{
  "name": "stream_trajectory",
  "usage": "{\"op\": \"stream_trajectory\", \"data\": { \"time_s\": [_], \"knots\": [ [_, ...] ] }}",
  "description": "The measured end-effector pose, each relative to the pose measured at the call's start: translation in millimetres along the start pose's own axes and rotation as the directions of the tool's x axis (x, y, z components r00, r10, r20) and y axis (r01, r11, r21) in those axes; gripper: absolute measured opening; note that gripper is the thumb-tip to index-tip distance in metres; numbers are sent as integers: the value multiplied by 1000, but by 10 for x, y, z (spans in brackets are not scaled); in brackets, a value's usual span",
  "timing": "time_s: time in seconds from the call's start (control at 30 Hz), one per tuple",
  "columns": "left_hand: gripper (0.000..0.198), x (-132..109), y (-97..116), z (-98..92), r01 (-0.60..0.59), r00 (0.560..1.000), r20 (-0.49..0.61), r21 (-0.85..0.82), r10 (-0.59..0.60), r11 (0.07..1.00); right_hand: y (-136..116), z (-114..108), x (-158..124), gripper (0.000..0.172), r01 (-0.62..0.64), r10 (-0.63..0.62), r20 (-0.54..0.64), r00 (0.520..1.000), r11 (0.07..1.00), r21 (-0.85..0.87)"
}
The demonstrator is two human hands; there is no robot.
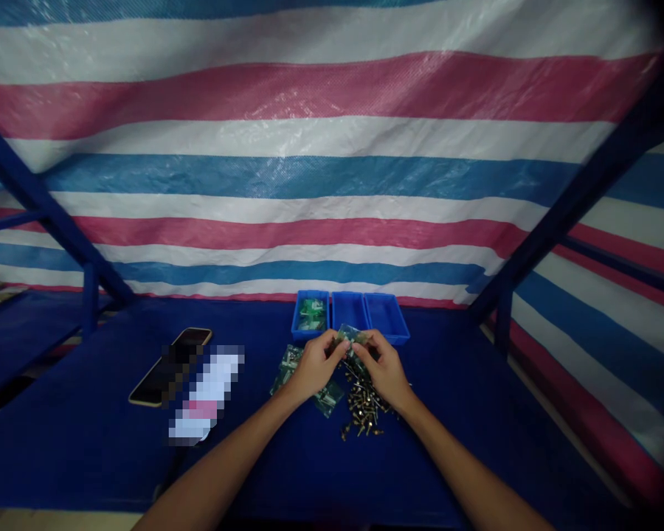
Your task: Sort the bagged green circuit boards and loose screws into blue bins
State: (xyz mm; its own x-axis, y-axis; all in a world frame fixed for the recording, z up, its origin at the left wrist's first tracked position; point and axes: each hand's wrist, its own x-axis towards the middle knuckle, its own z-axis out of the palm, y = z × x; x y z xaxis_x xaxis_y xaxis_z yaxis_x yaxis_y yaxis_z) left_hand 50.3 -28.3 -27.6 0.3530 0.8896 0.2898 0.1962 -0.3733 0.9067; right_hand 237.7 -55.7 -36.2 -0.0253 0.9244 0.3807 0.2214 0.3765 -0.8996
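Note:
Between my two hands is a small clear plastic bag (353, 333) with a greenish tint, pinched along its edge. My left hand (319, 363) grips its left side with thumb and fingers. On the right side my right hand (383, 366) holds it the same way. Below my right hand lies a loose pile of small brass-coloured screws (365, 407). Several filled plastic bags (327, 398) with metal parts in them lie under and beside my left hand. What the held bag contains is too small to make out.
Three blue bins stand in a row behind my hands; the left bin (294, 324) holds green-tinted bags. A phone (171, 366) and a blurred-out white and pink item (213, 383) lie to the left on the blue tabletop (288, 472). Blue frame posts (503, 317) and striped sheeting (310, 177) enclose the table.

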Motion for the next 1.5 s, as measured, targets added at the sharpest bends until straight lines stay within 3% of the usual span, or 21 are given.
{"op": "stream_trajectory", "data": {
  "time_s": [0.4,0.6,0.7,0.77,0.9,1.03,1.2,1.3,1.5],
  "knots": [
    [36,-5,19,19,23,1000,-8,-47,-23,999,-24,-17,-10,27,-38,39,45,998,999,-23],
    [25,3,52,-10,-69,994,-78,67,75,995,-40,-25,2,27,-29,29,16,999,998,-52],
    [40,-6,41,-4,-112,986,-116,83,121,990,-58,-16,-4,23,-18,18,1,1000,998,-61],
    [41,-6,38,-21,-130,971,-185,113,150,985,-79,-8,-8,28,-17,17,-1,1000,998,-53],
    [22,32,51,-171,-101,901,-387,246,194,964,-117,-6,-10,42,-11,9,-31,999,998,-57],
    [20,99,28,-381,-19,857,-438,499,271,866,-118,-16,-6,37,-4,0,-50,999,998,-66],
    [34,109,-40,-423,44,901,-344,677,263,735,-110,-23,-7,35,3,-7,-49,999,997,-80],
    [33,78,-15,-364,49,903,-312,758,296,651,-117,-30,-8,34,5,-10,-52,999,995,-96],
    [31,63,57,-317,-18,912,-236,794,335,608,-135,-42,-11,31,6,-12,-40,999,991,-133]
  ]
}}
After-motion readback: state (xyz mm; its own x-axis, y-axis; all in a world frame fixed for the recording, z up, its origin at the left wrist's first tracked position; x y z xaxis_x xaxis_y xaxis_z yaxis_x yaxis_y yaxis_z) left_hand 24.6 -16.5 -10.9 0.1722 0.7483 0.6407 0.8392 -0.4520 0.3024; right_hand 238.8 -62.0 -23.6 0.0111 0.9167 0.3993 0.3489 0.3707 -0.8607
